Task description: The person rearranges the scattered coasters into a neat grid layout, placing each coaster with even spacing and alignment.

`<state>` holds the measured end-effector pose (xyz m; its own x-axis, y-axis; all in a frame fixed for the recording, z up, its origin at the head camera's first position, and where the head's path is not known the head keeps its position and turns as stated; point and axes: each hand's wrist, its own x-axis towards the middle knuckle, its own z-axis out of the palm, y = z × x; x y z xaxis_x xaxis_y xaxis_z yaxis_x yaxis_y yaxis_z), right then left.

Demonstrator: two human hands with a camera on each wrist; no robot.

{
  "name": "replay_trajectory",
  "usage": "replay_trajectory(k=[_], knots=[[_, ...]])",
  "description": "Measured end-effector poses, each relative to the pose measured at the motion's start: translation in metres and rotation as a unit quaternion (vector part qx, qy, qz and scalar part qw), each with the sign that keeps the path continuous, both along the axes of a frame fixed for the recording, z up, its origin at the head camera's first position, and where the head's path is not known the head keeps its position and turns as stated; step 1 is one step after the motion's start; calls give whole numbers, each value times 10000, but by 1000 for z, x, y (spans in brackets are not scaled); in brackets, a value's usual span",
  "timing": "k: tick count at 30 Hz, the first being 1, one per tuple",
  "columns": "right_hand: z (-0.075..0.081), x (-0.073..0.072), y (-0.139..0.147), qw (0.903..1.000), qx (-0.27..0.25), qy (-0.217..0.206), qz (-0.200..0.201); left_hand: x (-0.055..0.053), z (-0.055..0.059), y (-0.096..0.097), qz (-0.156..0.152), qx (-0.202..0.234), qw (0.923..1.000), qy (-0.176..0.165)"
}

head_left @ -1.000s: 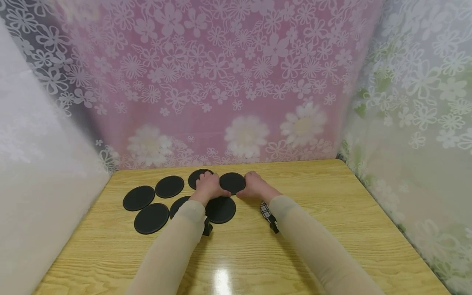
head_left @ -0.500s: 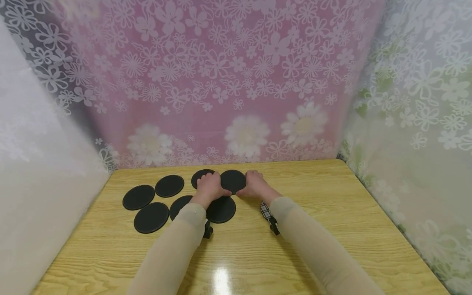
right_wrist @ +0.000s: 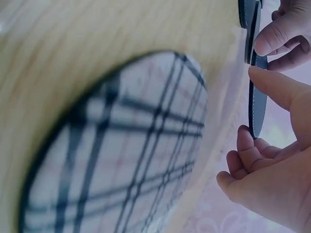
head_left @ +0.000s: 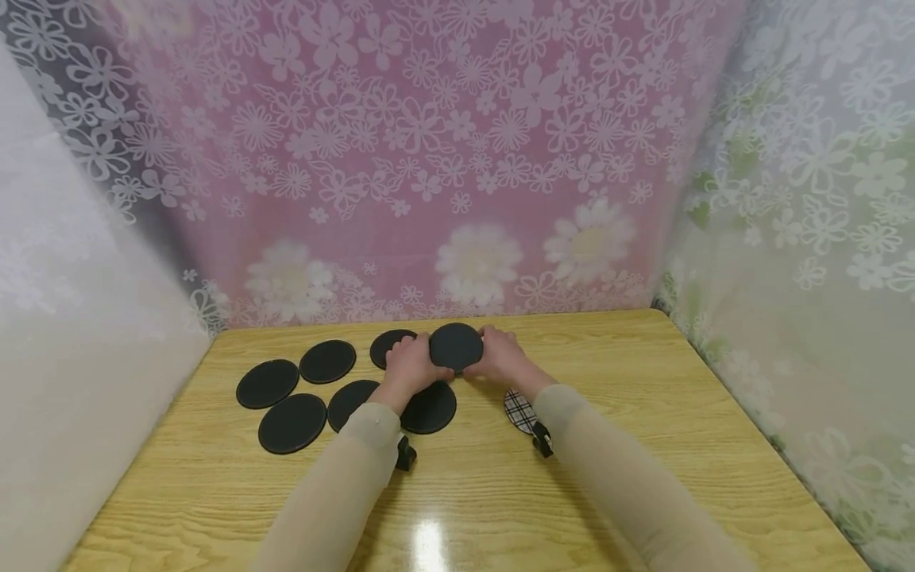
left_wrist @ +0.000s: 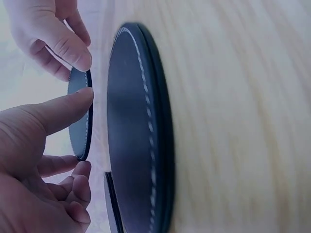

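Note:
Between both hands a round black coaster (head_left: pixel 457 348) with pale edge stitching is held just above the table. My left hand (head_left: pixel 411 365) pinches its left edge between thumb and fingers, as the left wrist view also shows with the coaster (left_wrist: pixel 79 128). On the opposite edge my right hand (head_left: pixel 500 357) holds it by thumb and fingertips. Below lies another black coaster (head_left: pixel 429 408), close to the left wrist. A plaid coaster (head_left: pixel 520 411), white with dark lines, lies by the right wrist and fills much of the right wrist view (right_wrist: pixel 131 145).
Several more black coasters, among them one at the far left (head_left: pixel 268 384) and one at the front left (head_left: pixel 292 423), lie in two rows on the wooden table (head_left: pixel 472 508). A pink floral curtain (head_left: pixel 457 159) hangs behind, with pale curtains at both sides.
The coaster between my hands has risen off the table and shifted slightly right and away. Both hands moved with it, and more of the plaid coaster now shows.

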<state>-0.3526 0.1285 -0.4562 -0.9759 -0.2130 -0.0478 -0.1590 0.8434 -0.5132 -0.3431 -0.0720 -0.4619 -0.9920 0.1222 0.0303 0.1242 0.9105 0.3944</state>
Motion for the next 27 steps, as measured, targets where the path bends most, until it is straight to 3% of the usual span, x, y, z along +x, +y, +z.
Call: replay_trajectory(k=[10, 18, 27], knots=[[11, 5, 30, 9999, 0, 86, 58, 10, 8, 25, -53, 249, 9992, 321], [14, 10, 55, 9991, -401, -122, -73, 11, 8, 46, -193, 459, 9984, 264], [12, 15, 85, 9977, -619, -217, 184, 12, 5, 67, -349, 543, 9977, 216]])
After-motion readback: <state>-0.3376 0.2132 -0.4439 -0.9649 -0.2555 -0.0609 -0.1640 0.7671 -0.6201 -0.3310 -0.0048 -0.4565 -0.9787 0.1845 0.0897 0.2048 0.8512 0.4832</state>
